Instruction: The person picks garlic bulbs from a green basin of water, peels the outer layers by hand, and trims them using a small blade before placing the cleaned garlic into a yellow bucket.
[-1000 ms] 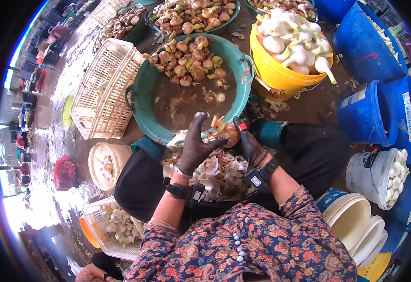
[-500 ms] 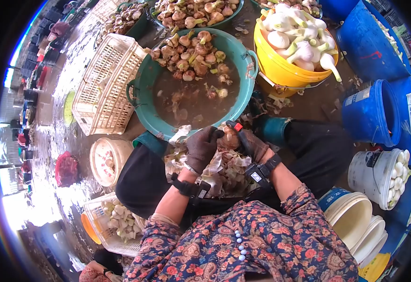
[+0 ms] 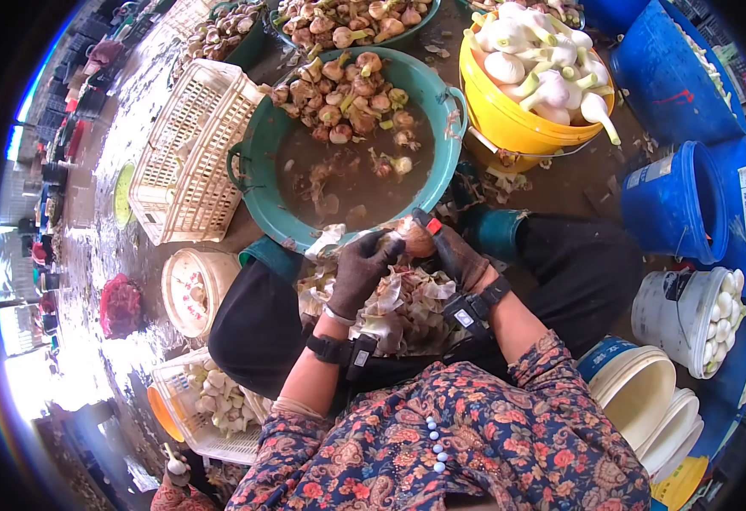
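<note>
My left hand (image 3: 361, 271), in a dark glove, has its fingertips closed at the left side of a brownish garlic bulb (image 3: 420, 242). My right hand (image 3: 461, 258), gloved too, presses against the bulb's right side. Its fingers are also wrapped round a small tool with a red-and-black handle (image 3: 430, 223); any blade is hidden. Beneath both hands, papery garlic skins (image 3: 390, 308) are heaped in my lap. Just ahead stands a green tub (image 3: 258, 209) of murky water, with unpeeled garlic bulbs (image 3: 351, 98) piled at its far side.
A yellow bucket (image 3: 509, 119) heaped with white garlic stands ahead right. White crates (image 3: 194, 153) lean beside the tub on the left. Blue bucket (image 3: 671, 200) and white bucket (image 3: 667, 319) stand right. A crate of garlic (image 3: 219, 400) and another person's hand (image 3: 177, 477) are lower left.
My left hand has shifted slightly down and its thumb has moved, showing more of the bulb. At lower left, the other person's hand now holds up a white garlic bulb.
</note>
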Demonstrator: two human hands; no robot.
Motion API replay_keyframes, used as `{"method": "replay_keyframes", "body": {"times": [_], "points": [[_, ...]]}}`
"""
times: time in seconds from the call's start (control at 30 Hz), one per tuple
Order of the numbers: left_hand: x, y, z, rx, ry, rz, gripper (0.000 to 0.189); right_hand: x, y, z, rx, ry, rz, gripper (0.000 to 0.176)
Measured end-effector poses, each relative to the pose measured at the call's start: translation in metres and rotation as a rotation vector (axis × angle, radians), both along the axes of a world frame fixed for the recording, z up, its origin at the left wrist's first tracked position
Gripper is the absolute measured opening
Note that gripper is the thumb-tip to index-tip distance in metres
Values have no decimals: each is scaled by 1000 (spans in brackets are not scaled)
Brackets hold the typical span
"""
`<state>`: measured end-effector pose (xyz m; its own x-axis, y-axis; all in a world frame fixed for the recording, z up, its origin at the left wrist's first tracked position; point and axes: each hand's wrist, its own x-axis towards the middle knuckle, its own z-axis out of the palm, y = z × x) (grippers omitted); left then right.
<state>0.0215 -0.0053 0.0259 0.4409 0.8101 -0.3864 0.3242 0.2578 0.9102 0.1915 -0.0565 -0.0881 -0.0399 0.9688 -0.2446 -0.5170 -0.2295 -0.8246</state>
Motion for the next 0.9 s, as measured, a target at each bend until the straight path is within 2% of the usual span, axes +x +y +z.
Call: {"method": "replay_keyframes", "body": {"times": [0.03, 0.1, 0.13, 0.17, 0.23, 0.27, 0.3, 0.37, 0.43, 0.47, 0.5, 0.57, 0.6, 0.63, 0.7, 0.77, 0.83, 0.9], "points": [[-4, 1, -2, 0, 1, 0, 28, 1, 0, 9, 0, 1, 0, 39], [-12, 3, -9, 184, 93, -151, 24, 4, -2, 59, -34, -411, 157, 37], [-13, 5, -8, 199, 184, -168, 21, 1, -2, 79, -126, -465, 179, 40], [-12, 3, -7, 196, 186, -166, 21, 4, -3, 77, -128, -464, 182, 40], [-12, 0, -4, 421, 257, -201, 15, 13, -6, 68, 390, -774, 356, 47], [-12, -1, -3, 442, 250, -191, 14, 12, -5, 53, 476, -774, 324, 54], [-10, -1, -7, 444, 251, -192, 14, 11, -3, 75, 478, -774, 323, 54], [-7, -2, -17, 308, 106, 45, 15, 10, -5, 115, -133, -233, 416, 46], [-4, 5, -23, 73, -37, 276, 20, 10, 0, 112, -423, 53, 592, 39], [-9, 18, -35, 39, -16, 388, 21, -5, -11, 101, -346, 101, 545, 42], [-20, 33, -50, 3, 4, 498, 21, -9, -19, 95, -142, 75, 504, 41], [-43, 51, -55, 47, 193, 317, 31, -3, -19, 98, -41, -20, 480, 45], [-49, 57, -43, 336, 455, 34, 42, -2, -17, 96, -58, -27, 392, 44], [-54, 54, -32, 105, 526, -47, 55, 1, -12, 94, -73, -32, 296, 42], [-44, 41, 0, -189, 229, -48, 63, 7, -6, 99, -119, -97, 312, 42], [-34, 25, 25, -288, 180, -180, 67, 8, -3, 115, -55, -245, 236, 43], [-23, 11, 23, -217, 218, -371, 60, 6, -2, 102, -56, -311, 256, 44], [-28, 7, 11, -223, 70, -395, 54, 9, -4, 97, -118, -380, 341, 44]]}}
